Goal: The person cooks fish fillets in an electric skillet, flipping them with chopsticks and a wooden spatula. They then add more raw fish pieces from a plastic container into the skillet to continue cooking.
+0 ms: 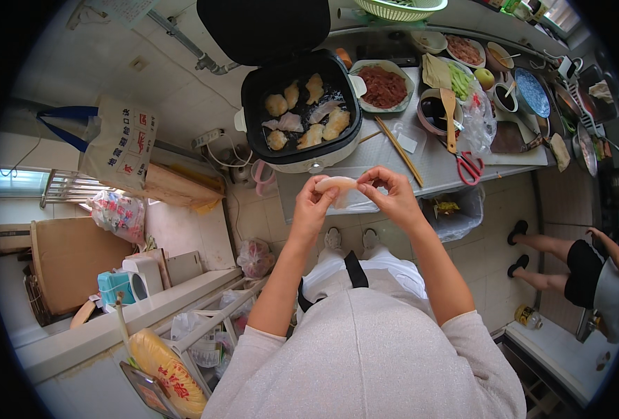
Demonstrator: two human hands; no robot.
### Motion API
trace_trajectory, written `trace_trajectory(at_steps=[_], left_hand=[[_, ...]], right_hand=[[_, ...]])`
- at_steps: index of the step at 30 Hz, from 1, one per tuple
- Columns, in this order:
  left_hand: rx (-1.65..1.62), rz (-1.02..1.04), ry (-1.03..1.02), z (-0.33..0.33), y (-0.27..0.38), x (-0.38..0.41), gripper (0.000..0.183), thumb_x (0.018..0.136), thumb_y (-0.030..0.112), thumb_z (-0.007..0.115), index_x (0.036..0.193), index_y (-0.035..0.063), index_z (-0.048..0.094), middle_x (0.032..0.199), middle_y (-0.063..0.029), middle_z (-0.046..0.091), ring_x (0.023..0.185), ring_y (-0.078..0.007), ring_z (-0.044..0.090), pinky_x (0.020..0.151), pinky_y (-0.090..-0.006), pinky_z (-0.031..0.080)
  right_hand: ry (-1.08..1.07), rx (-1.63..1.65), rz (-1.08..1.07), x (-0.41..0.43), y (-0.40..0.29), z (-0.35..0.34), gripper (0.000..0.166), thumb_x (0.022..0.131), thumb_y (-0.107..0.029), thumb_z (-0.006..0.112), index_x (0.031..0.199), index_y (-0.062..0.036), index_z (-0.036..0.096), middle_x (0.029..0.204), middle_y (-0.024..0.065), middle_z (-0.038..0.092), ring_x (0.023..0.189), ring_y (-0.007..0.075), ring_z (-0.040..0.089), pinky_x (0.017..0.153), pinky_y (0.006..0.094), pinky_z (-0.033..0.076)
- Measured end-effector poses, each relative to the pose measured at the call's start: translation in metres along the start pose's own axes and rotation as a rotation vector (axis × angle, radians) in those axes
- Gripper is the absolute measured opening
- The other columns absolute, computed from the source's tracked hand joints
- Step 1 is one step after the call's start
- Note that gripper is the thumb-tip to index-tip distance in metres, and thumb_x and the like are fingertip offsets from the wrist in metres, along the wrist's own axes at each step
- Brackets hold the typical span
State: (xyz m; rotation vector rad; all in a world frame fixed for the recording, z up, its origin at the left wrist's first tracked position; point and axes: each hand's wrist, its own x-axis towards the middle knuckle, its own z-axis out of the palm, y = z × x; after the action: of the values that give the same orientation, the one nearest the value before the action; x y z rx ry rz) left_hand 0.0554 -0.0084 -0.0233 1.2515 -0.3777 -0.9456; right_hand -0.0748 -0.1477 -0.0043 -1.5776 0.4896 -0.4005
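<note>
Between both hands, over the front edge of the metal counter, I stretch a thin pale slice of raw meat or fish [337,183]. My left hand [313,201] pinches one end of it, and the fingertips of my right hand [388,194] grip the other. Just beyond them stands an electric cooking pan [309,157] with its black lid [265,26] raised. Several browned pieces [335,124] and a few paler, rawer-looking slices [289,122] lie in its oil. A transparent plastic tray [349,207] is partly hidden below my hands.
Wooden chopsticks [398,152], red-handled scissors [468,168] and a wooden spatula [448,118] lie to the right. Behind them are a dish of raw red meat [384,86] and a cleaver [511,139]. Below the counter stands a lined bin [459,220]. Another person [592,272] is at far right.
</note>
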Motion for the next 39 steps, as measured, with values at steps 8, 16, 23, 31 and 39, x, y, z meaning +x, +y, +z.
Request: trace_trajectory(at_steps=[8, 16, 23, 31, 39], left_hand=[[0.392, 0.434, -0.126, 0.001, 0.009, 0.0, 0.02, 0.076, -0.006, 0.063, 0.091, 0.0069, 0.061, 0.099, -0.0054, 0.057, 0.096, -0.0182, 0.056, 0.081, -0.0284, 0.045], [0.572, 0.488, -0.171, 0.004, 0.013, -0.002, 0.025, 0.069, -0.006, 0.063, 0.09, 0.0076, 0.06, 0.097, -0.0057, 0.057, 0.096, -0.0236, 0.055, 0.084, -0.033, 0.041], [0.831, 0.721, -0.075, 0.011, 0.02, -0.003, 0.026, 0.066, -0.004, 0.063, 0.087, 0.0105, 0.056, 0.093, -0.0021, 0.058, 0.092, -0.0222, 0.055, 0.082, -0.0357, 0.037], [1.131, 1.122, 0.023, 0.006, 0.022, -0.006, 0.024, 0.064, 0.004, 0.068, 0.082, 0.0149, 0.056, 0.091, 0.0029, 0.058, 0.086, -0.0174, 0.056, 0.081, -0.0373, 0.037], [1.216, 1.229, -0.029, 0.009, 0.022, -0.012, 0.021, 0.065, 0.008, 0.07, 0.08, 0.0174, 0.059, 0.088, 0.004, 0.058, 0.082, -0.0166, 0.055, 0.082, -0.0365, 0.039]], right_hand=[[-0.065, -0.346, -0.264, 0.001, -0.018, 0.006, 0.031, 0.073, -0.013, 0.076, 0.1, -0.005, 0.064, 0.1, 0.008, 0.058, 0.094, 0.0219, 0.054, 0.081, 0.0322, 0.044], [-0.062, -0.46, -0.403, 0.001, -0.029, 0.006, 0.024, 0.065, -0.001, 0.072, 0.083, -0.003, 0.057, 0.093, 0.0087, 0.054, 0.091, 0.0265, 0.052, 0.079, 0.0334, 0.043], [0.043, -0.616, -0.492, -0.003, -0.026, 0.005, 0.023, 0.066, -0.001, 0.069, 0.084, -0.0032, 0.056, 0.091, 0.0096, 0.054, 0.087, 0.028, 0.055, 0.072, 0.0339, 0.046], [-0.011, 0.371, 0.259, -0.006, -0.01, 0.01, 0.03, 0.086, -0.012, 0.065, 0.112, -0.0007, 0.055, 0.096, 0.005, 0.061, 0.082, 0.01, 0.058, 0.069, 0.0245, 0.048], [0.002, 0.166, 0.103, -0.01, -0.006, 0.021, 0.033, 0.086, -0.007, 0.059, 0.117, 0.0021, 0.053, 0.092, 0.0071, 0.064, 0.081, 0.0092, 0.059, 0.074, 0.0239, 0.049]])
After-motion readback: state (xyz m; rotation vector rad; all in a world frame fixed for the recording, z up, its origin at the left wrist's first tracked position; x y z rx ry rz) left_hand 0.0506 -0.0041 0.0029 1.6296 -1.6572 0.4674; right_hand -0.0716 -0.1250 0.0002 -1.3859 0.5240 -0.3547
